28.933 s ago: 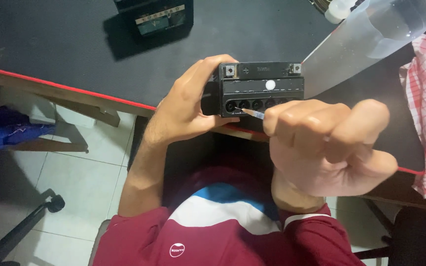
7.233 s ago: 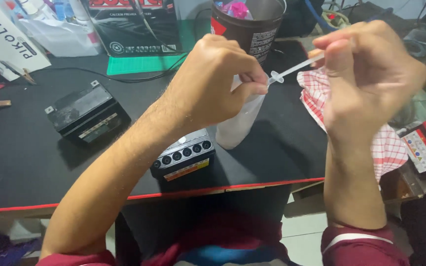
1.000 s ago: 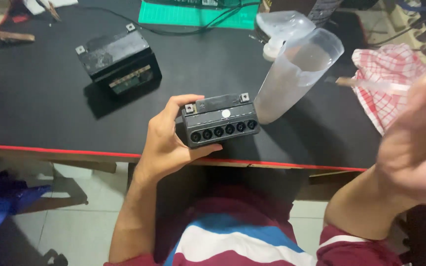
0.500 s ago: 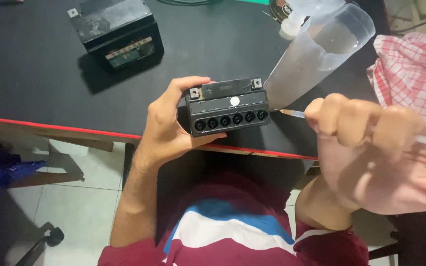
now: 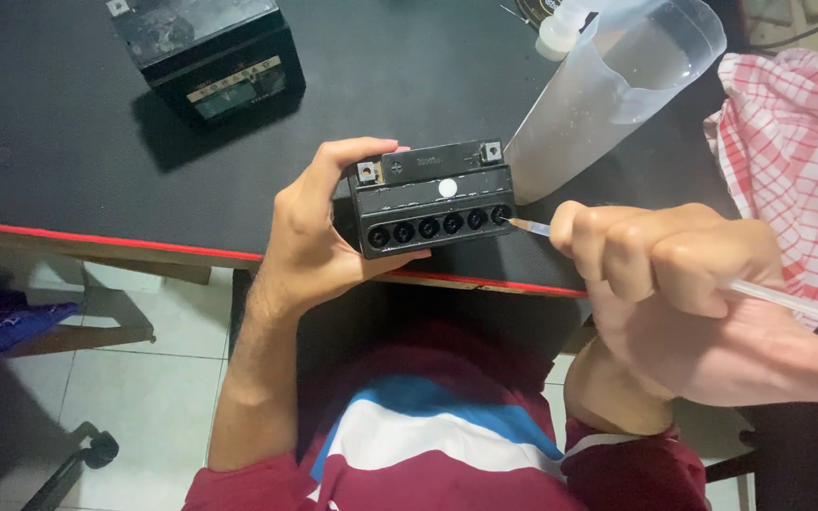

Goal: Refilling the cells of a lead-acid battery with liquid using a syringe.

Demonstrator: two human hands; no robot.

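Note:
My left hand (image 5: 310, 241) grips a small black battery (image 5: 428, 194) tilted toward me, its row of several round filler holes facing up. Two metal terminals sit at the battery's top corners. My right hand (image 5: 674, 274) is closed around a thin clear dropper tube (image 5: 788, 301), whose fine tip (image 5: 523, 225) touches the rightmost filler hole. Both hands hover over the front edge of the black desk (image 5: 68, 142).
A second black battery (image 5: 205, 52) stands at the back left. A clear plastic jug (image 5: 617, 80) holding liquid leans behind the held battery. A red-and-white checked cloth (image 5: 792, 151) lies at the right. A small white bottle (image 5: 560, 28) is at the back.
My right hand has brought the dropper tube in from the right, and its tip now meets the battery's rightmost hole. The view has closed in on the battery.

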